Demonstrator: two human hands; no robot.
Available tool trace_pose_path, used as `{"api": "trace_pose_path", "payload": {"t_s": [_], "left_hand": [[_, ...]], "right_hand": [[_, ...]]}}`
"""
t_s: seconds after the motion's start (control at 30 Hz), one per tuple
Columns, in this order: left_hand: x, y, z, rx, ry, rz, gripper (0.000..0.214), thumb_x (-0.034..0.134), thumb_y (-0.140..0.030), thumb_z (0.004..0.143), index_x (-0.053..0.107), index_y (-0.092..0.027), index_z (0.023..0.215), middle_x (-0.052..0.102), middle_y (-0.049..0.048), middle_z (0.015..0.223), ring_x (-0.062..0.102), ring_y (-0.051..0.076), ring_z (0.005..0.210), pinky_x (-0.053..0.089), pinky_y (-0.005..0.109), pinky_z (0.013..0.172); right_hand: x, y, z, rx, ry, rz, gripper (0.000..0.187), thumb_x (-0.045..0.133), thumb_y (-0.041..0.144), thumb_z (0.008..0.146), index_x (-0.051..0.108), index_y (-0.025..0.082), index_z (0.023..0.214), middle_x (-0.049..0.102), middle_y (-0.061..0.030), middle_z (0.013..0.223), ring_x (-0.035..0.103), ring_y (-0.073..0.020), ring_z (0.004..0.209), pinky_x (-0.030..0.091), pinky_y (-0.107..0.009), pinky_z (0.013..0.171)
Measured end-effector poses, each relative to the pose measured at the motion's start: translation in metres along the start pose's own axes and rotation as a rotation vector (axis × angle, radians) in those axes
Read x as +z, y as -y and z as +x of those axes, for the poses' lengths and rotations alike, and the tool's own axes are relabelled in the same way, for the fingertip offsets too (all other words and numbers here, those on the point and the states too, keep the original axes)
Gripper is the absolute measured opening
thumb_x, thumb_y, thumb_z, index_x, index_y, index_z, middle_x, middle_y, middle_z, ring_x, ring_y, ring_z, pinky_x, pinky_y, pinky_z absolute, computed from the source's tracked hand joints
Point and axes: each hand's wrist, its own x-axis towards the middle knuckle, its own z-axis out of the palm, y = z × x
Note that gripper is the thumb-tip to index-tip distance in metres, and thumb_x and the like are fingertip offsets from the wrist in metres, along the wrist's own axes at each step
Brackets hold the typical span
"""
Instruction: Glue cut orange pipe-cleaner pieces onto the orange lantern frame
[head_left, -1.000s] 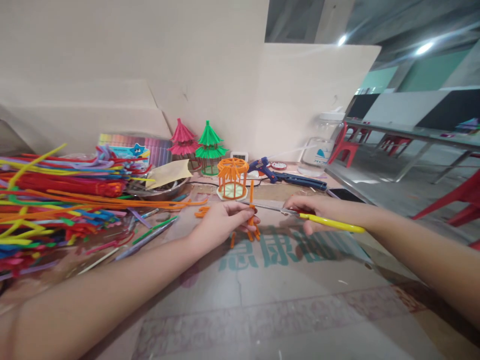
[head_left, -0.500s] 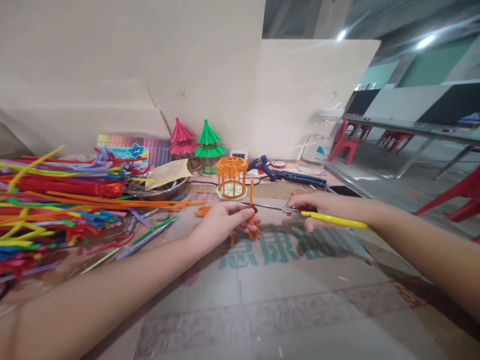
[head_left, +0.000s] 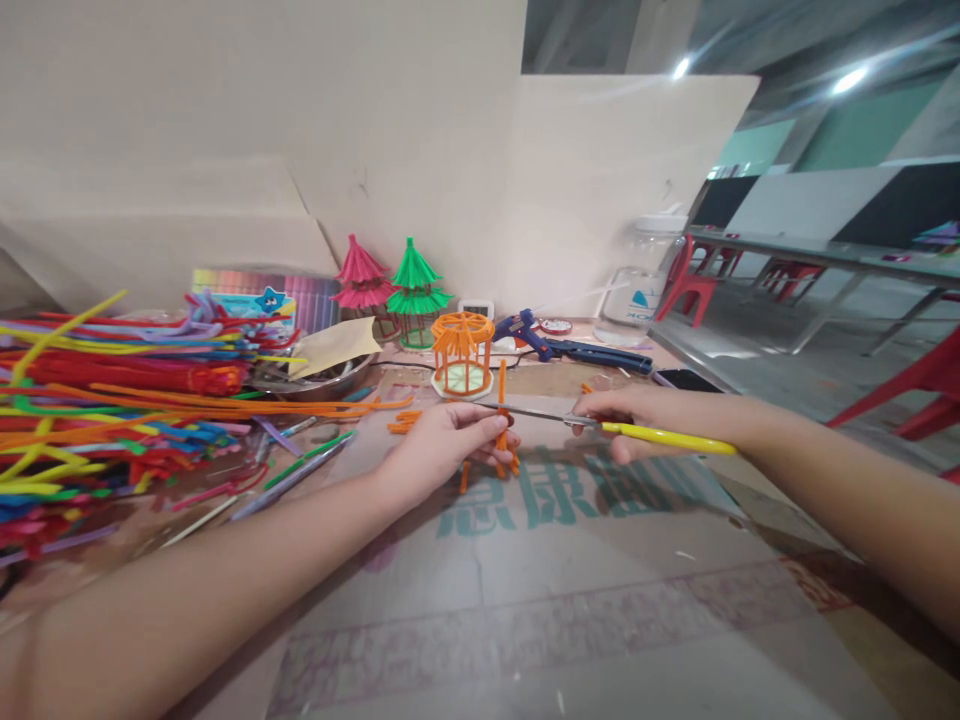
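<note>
My left hand [head_left: 442, 440] is closed, pinching an upright orange pipe cleaner [head_left: 502, 385] over the cardboard-covered table [head_left: 570, 610]. My right hand [head_left: 637, 420] grips yellow-handled scissors [head_left: 660, 437]. Their blades [head_left: 536, 412] reach left and meet the orange stem just above my left fingers. Short orange cut pieces [head_left: 510, 463] lie under and beside my left hand. An orange pipe-cleaner pavilion frame [head_left: 463, 355] stands just behind the hands.
A big heap of coloured pipe cleaners [head_left: 112, 400] fills the left side, beside a metal bowl [head_left: 319, 380]. Pink [head_left: 361, 280] and green [head_left: 416, 290] pavilion models stand at the back wall. A blue glue gun [head_left: 570, 345], a plastic jar [head_left: 641, 285] and a dark phone [head_left: 686, 380] lie at right.
Nothing has clearly moved; both hands keep the same hold on the orange pipe cleaner and the scissors, with only a slight shift of the view.
</note>
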Motion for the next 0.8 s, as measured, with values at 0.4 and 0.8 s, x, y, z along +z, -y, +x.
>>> {"api": "trace_pose_path", "payload": {"t_s": [0.4, 0.8], "left_hand": [[-0.0001, 0.0006, 0.0009, -0.010, 0.011, -0.009, 0.032, 0.073, -0.041, 0.077, 0.066, -0.011, 0.082, 0.072, 0.0062, 0.079, 0.068, 0.014, 0.065, 0.052, 0.027, 0.067], [-0.0010, -0.0005, 0.0013, 0.005, -0.015, 0.036, 0.033, 0.073, -0.043, 0.077, 0.068, -0.011, 0.083, 0.073, 0.0076, 0.079, 0.069, 0.015, 0.066, 0.054, 0.028, 0.068]], "right_hand": [[0.0049, -0.0048, 0.0029, 0.072, -0.006, 0.039, 0.039, 0.059, 0.054, 0.084, 0.061, 0.018, 0.099, 0.059, -0.0023, 0.084, 0.051, -0.0175, 0.073, 0.038, -0.025, 0.063], [0.0087, -0.0053, 0.0057, 0.126, -0.017, 0.015, 0.031, 0.058, 0.049, 0.084, 0.061, 0.019, 0.088, 0.060, -0.0002, 0.075, 0.052, -0.0165, 0.069, 0.036, -0.024, 0.060]]}}
